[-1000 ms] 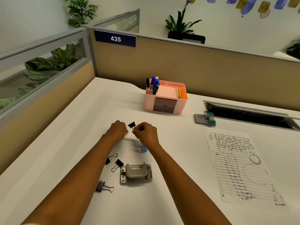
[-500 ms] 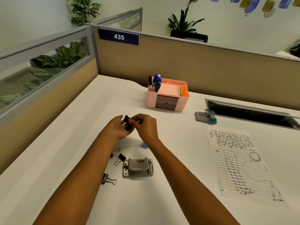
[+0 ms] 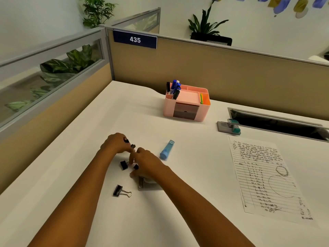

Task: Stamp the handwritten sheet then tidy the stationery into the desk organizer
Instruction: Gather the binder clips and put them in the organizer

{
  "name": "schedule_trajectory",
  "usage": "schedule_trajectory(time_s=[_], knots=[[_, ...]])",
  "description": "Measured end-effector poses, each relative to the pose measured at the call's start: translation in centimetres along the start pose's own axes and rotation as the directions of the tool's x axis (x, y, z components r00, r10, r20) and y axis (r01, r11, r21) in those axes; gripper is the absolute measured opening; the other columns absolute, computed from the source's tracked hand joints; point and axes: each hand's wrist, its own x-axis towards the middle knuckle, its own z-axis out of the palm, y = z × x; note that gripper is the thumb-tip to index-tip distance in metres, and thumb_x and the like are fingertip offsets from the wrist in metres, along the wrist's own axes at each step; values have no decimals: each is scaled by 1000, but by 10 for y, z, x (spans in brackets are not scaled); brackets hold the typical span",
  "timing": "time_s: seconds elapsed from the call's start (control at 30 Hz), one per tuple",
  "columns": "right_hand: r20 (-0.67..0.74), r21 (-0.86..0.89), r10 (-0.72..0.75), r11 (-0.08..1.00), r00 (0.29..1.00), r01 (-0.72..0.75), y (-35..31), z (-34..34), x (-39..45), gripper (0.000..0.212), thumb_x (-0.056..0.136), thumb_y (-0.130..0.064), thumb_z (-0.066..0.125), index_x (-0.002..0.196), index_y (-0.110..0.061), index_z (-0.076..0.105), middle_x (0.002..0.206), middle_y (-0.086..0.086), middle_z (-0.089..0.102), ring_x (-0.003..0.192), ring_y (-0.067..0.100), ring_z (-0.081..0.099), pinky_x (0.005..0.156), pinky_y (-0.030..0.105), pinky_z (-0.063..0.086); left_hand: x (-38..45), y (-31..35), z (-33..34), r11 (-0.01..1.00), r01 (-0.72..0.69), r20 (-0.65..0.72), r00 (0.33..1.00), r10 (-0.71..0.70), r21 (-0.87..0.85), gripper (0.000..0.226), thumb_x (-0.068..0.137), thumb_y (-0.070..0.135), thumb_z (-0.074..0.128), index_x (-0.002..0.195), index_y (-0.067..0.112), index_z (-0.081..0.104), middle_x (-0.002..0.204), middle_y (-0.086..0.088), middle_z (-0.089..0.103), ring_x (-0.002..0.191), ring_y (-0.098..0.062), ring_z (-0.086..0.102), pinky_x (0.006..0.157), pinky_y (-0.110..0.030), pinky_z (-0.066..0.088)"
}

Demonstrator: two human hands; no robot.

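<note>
Bare table [image 3: 99,122] lies open between my hands and the pink organizer [image 3: 185,113]; nothing stands on that stretch. Near me: loose binder clips [image 3: 122,190], a grey hole punch [image 3: 142,185] under my right wrist, a blue tube [image 3: 166,150] just right. Handwritten sheet [image 3: 263,177] and stamp [image 3: 229,126] occupy the right side.

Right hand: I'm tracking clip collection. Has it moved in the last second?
Yes. The right hand dropped toward the hole punch, now overlapping it, reaching the loose clips.
</note>
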Motion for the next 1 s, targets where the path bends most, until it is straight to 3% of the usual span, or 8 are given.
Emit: schedule_trajectory(time_s=[0.17, 0.37, 0.5, 0.6, 0.7, 0.77, 0.9, 1.0], knots=[[8, 49, 74, 996, 997, -74, 1, -1, 6, 42, 75, -23, 76, 112, -9, 60, 118, 15, 53, 106, 28, 52, 76, 29, 38, -10, -14, 2, 982, 31, 59, 997, -43, 189, 46, 64, 33, 81, 104, 15, 65, 113, -7, 63, 102, -26, 60, 82, -32, 49], [81, 109, 147, 982, 986, -155, 12, -14, 8, 33, 82, -22, 70, 110, -5, 66, 117, 14, 64, 103, 24, 60, 58, 14, 32, -26, -16, 16, 963, 24, 42, 998, -36, 269, 44, 61, 38, 82, 98, 21, 65, 109, 0, 63, 98, -21, 61, 72, -26, 43], [55, 295, 146, 943, 988, -156, 27, -22, 5, 17, 84, -19, 68, 97, -7, 67, 113, 15, 67, 97, 23, 61, 76, 23, 48, -25, -17, 16, 972, -1, 58, 998, -13, 236, 41, 61, 35, 81, 96, 21, 65, 108, 0, 63, 97, -21, 61, 71, -26, 43], [25, 824, 252, 543, 967, -163, 30, -30, 6, 10, 85, -8, 65, 85, -12, 56, 110, 22, 67, 86, 25, 66, 85, 33, 56, -23, -18, 14, 976, -15, 107, 994, -8, 216, 43, 59, 39, 82, 94, 19, 65, 107, -1, 64, 97, -21, 61, 76, -28, 47], [99, 968, 357, 183, 929, -173, 25, -33, 13, 13, 93, -2, 49, 105, -5, 52, 92, 14, 67, 67, 14, 61, 65, 19, 55, -20, -18, 13, 980, -19, 135, 991, -9, 199, 46, 61, 41, 81, 97, 17, 65, 106, -3, 64, 94, -20, 60, 77, -28, 48], [102, 936, 413, 269, 905, -228, 20, -33, 21, 23, 96, -11, 44, 116, -2, 53, 95, 11, 64, 64, 10, 54, 60, 17, 51, -19, -19, 14, 984, -23, 146, 989, -3, 177, 45, 65, 41, 79, 99, 15, 65, 104, -5, 63, 89, -20, 58, 73, -26, 47], [-166, 507, 383, 824, 909, -254, 14, -20, 41, 34, 91, -27, 55, 119, -7, 59, 120, 15, 61, 103, 25, 59, 85, 32, 47, -19, -23, 13, 992, -16, 184, 983, -7, 121, 37, 69, 38, 76, 93, 13, 65, 86, -2, 59, 77, -18, 56, 57, -22, 43], [-247, 282, 238, 945, 939, -166, 8, -10, 50, 43, 85, -34, 64, 120, -10, 58, 123, 13, 54, 112, 27, 53, 88, 35, 45, -17, -25, 5, 997, 14, 217, 976, -29, 70, 27, 70, 35, 75, 80, 15, 61, 71, 1, 55, 62, -13, 51, 50, -19, 41]])
